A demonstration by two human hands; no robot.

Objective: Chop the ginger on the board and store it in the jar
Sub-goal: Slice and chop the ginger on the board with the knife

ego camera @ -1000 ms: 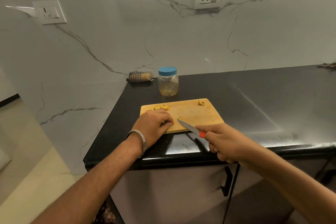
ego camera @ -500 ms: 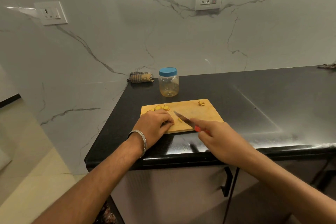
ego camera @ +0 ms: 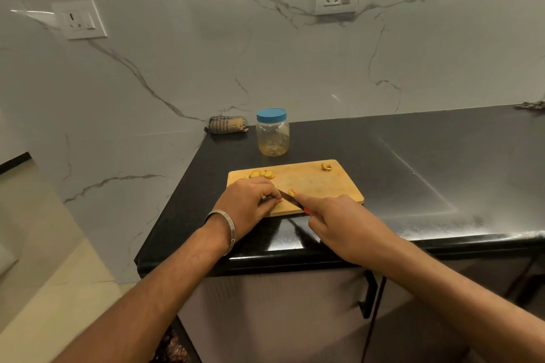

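Observation:
A wooden cutting board [ego camera: 321, 184] lies on the black counter. Several yellow ginger slices [ego camera: 263, 174] sit at its far left, and one more piece [ego camera: 326, 167] lies at its far right corner. My left hand [ego camera: 247, 204] has its fingers curled over a ginger piece on the board's near left; the piece is mostly hidden. My right hand [ego camera: 339, 222] grips a red-handled knife [ego camera: 290, 199], forefinger stretched along the blade, which lies next to a fresh slice [ego camera: 292, 192]. Behind the board stands a clear plastic jar [ego camera: 272, 135] with its blue lid on.
A rolled checked cloth [ego camera: 227, 124] lies in the counter's back left corner against the marble wall. The black counter [ego camera: 427, 174] stretches to the right, where another cloth [ego camera: 532, 105] lies at the far edge. Cabinet doors with a dark handle [ego camera: 367, 298] are below.
My right hand has pushed the knife forward and left across the board, bringing the blade down close beside my left fingers. A slice now lies by the blade. My left hand stayed put.

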